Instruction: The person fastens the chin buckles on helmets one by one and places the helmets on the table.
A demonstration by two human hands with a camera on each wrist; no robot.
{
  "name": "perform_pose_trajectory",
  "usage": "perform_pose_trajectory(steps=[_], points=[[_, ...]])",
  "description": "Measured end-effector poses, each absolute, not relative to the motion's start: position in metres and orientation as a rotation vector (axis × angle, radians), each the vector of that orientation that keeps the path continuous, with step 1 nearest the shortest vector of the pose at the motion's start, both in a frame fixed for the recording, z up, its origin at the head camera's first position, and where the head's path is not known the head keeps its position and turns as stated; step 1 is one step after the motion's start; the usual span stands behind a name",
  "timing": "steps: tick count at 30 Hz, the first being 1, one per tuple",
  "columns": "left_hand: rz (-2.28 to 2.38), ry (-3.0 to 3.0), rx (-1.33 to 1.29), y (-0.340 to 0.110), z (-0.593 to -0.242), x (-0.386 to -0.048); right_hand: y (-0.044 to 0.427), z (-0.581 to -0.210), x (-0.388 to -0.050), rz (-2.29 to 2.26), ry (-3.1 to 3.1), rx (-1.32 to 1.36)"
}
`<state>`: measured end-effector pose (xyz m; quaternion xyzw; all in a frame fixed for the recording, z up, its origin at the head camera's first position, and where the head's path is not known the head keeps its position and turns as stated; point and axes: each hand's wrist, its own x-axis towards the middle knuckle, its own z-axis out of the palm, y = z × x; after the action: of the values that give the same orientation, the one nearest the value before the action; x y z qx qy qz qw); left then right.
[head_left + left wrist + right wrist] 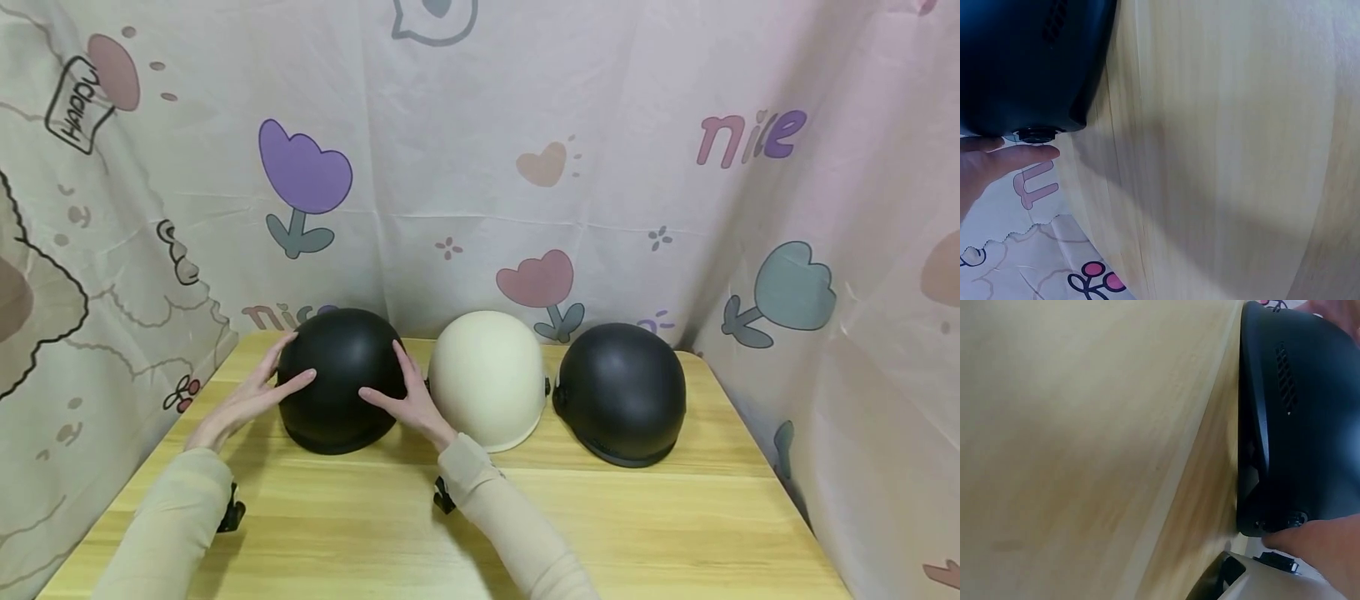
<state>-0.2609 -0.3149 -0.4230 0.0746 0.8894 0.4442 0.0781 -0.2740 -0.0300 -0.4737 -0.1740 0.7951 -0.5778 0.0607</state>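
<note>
At the left, the left hand (251,398) is spread along the side of the left black helmet (341,412), its thumb reaching across the front; the fingers that show are fairly straight, laid against the shell rather than wrapped round it. That helmet is between both hands, at the left end of a row of three at the wooden table (360,517). The head view gives only its smooth dome; the left wrist view brings out a slotted vent (1055,22) and a dark side knob (1036,135), with a finger just beside the knob.

The right hand (412,404) spans the helmet's other side, likewise spread, thumb and fingers extended apart. Its wrist view adds the arched rim and a second side fitting (1296,519) near a fingertip. Next comes the cream helmet (487,379), its dark hollow visible only from the right wrist, cropped by the bottom edge. Farthest right, the right black helmet (624,396) appears in the head view alone.

The left fingertips are partly hidden at the shell's edge, and both wrist views crop the hands. Whether the left helmet's rim rests fully on the table, I cannot tell.
</note>
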Motion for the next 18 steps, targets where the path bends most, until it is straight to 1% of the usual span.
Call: perform_pose_trajectory(steps=[8,18], points=[[1.322,2.672,0.139,-0.3151,-0.4256,-0.2584,-0.0382,-0.4701,-0.2649,-1.721,2.459,-0.518],[1.304,2.801,0.167,-0.3133,-0.4194,-0.2585,-0.0365,-0.4637,-0.2646,-1.685,2.5,-0.492]])
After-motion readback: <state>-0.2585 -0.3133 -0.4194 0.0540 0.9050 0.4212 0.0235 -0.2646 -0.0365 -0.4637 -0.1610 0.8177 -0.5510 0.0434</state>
